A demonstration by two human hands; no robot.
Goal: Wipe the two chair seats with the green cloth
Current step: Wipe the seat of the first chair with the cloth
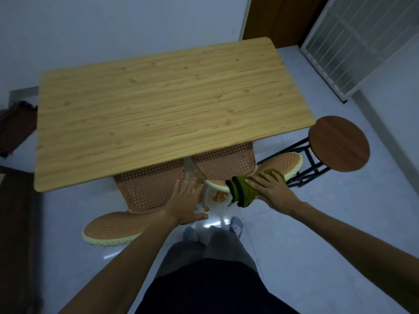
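Two orange perforated plastic chairs stand tucked against the near edge of the wooden table (158, 105). On the right chair (226, 164), the green cloth (242, 191) lies bunched over the near end of the cream-rimmed orange surface (288, 162). My right hand (269, 189) presses flat on the cloth, fingers spread over it. My left hand (186, 200) is open with fingers apart, holding nothing, at the right edge of the left chair (147, 189). That chair's cream-rimmed oval part (111, 230) juts out toward me on the left.
A round brown stool (339, 143) on a black frame stands right of the table, close to the right chair. Orange specks (218, 196) show on the shiny floor between the chairs. My feet (235, 225) are just behind. A white metal grille (362, 41) leans at far right.
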